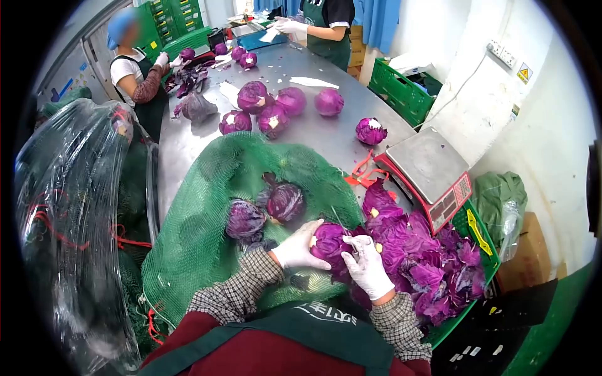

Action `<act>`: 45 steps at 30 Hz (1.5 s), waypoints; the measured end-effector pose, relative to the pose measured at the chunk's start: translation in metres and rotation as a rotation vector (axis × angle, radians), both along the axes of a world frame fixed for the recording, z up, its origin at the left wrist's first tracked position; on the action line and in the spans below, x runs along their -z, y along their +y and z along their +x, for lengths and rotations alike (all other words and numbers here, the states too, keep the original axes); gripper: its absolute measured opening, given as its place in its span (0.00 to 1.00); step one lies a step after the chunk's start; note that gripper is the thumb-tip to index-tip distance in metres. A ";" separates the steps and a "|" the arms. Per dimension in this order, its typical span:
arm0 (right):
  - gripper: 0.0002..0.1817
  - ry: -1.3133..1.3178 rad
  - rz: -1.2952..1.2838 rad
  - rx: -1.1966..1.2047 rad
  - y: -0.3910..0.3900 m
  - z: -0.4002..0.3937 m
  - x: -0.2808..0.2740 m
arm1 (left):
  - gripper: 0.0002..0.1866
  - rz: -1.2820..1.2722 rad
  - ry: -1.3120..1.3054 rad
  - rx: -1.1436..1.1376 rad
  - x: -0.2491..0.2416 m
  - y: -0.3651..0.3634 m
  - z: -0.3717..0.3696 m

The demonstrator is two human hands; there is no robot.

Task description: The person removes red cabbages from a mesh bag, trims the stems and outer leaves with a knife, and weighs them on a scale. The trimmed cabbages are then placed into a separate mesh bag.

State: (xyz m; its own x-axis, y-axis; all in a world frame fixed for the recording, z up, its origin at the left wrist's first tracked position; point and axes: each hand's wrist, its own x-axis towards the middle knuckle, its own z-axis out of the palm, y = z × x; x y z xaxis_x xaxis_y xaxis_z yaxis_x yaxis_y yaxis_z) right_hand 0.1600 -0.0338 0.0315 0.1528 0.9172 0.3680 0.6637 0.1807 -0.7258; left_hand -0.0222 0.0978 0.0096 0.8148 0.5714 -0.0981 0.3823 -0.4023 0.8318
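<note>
A red cabbage (pixel 328 241) is between my two white-gloved hands, at the right edge of a green mesh sack (pixel 188 250). My left hand (pixel 301 249) grips its left side, thumb along the top and fingers below. Against its right side are the bent fingers of my right hand (pixel 369 266); whether they pinch a leaf I cannot make out. Darker cabbages, one a purple head (pixel 285 202) and another beside it (pixel 244 219), lie on the sack. Loose purple leaves (pixel 401 244) pile up just right of my right hand.
The leaves fill a green crate (pixel 492 260) below a red-edged scale (pixel 426 166). Several trimmed cabbages (pixel 254 97) stand on the metal table (pixel 351 144). Plastic-wrapped sacks (pixel 75 238) stand at left. Two co-workers, one in a blue cap (pixel 122 28), work at the far end.
</note>
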 end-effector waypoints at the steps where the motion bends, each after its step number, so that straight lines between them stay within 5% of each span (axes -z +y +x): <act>1: 0.15 -0.019 -0.034 0.007 -0.002 0.003 -0.005 | 0.69 -0.028 0.005 -0.025 0.006 0.006 0.000; 2: 0.12 -0.044 -0.067 0.013 -0.004 0.007 -0.008 | 0.67 0.048 0.067 -0.026 0.003 0.007 0.002; 6: 0.07 0.121 -0.043 -0.022 -0.018 0.018 -0.001 | 0.58 -0.364 -0.229 -0.015 0.023 0.026 0.002; 8: 0.04 0.317 -0.149 0.172 -0.034 0.026 -0.006 | 0.56 -0.514 -0.305 -0.034 0.025 0.027 -0.002; 12: 0.05 0.261 -0.007 0.482 -0.066 0.092 0.055 | 0.50 -0.593 -0.397 -0.051 0.036 0.029 -0.007; 14: 0.13 0.278 0.014 0.547 -0.079 0.111 0.051 | 0.48 -0.576 -0.396 -0.053 0.038 0.028 -0.007; 16: 0.23 0.031 0.077 0.543 -0.077 0.113 0.056 | 0.44 -0.587 -0.411 -0.086 0.044 0.025 -0.006; 19: 0.34 0.660 -0.154 0.355 -0.037 0.043 0.000 | 0.47 -0.572 -0.396 -0.122 0.031 0.016 -0.007; 23: 0.42 0.186 -0.050 0.213 0.003 -0.007 0.054 | 0.55 -0.531 -0.442 -0.180 0.034 -0.001 -0.010; 28: 0.32 0.659 -0.367 0.116 0.004 -0.009 0.049 | 0.62 -0.465 -0.452 -0.206 0.043 -0.013 -0.024; 32: 0.27 0.725 -0.471 0.091 -0.002 -0.009 0.028 | 0.64 -0.499 -0.461 -0.191 0.042 -0.014 -0.027; 33: 0.16 0.697 -0.447 0.112 -0.003 -0.009 0.029 | 0.64 -0.562 -0.475 -0.191 0.033 -0.016 -0.028; 37: 0.05 0.741 -0.356 0.074 -0.008 -0.016 0.045 | 0.68 -0.561 -0.336 -0.209 0.017 -0.015 -0.039; 38: 0.05 0.608 -0.324 0.072 -0.010 -0.021 0.045 | 0.70 -0.414 -0.285 -0.251 0.015 -0.015 -0.042; 40: 0.07 0.750 -0.369 0.043 -0.018 -0.036 0.042 | 0.70 -0.383 -0.324 -0.325 0.005 -0.027 -0.051; 42: 0.10 0.330 -0.298 0.029 -0.015 -0.056 0.049 | 0.69 0.039 -0.118 -0.316 -0.010 -0.031 -0.048; 44: 0.11 0.382 -0.291 -0.042 -0.019 -0.060 0.052 | 0.66 0.094 -0.024 -0.346 -0.010 -0.029 -0.046; 45: 0.10 0.043 -0.070 -0.024 -0.020 -0.053 0.044 | 0.64 0.127 -0.040 -0.368 -0.005 -0.028 -0.048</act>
State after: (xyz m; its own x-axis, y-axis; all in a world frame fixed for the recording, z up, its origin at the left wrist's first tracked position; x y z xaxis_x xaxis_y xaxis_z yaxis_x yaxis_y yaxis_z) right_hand 0.1075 -0.0536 -0.0129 0.1445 0.9441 0.2962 0.6273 0.1441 -0.7653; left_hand -0.0698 0.0700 0.0146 0.5546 0.8319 0.0195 0.4888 -0.3446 0.8014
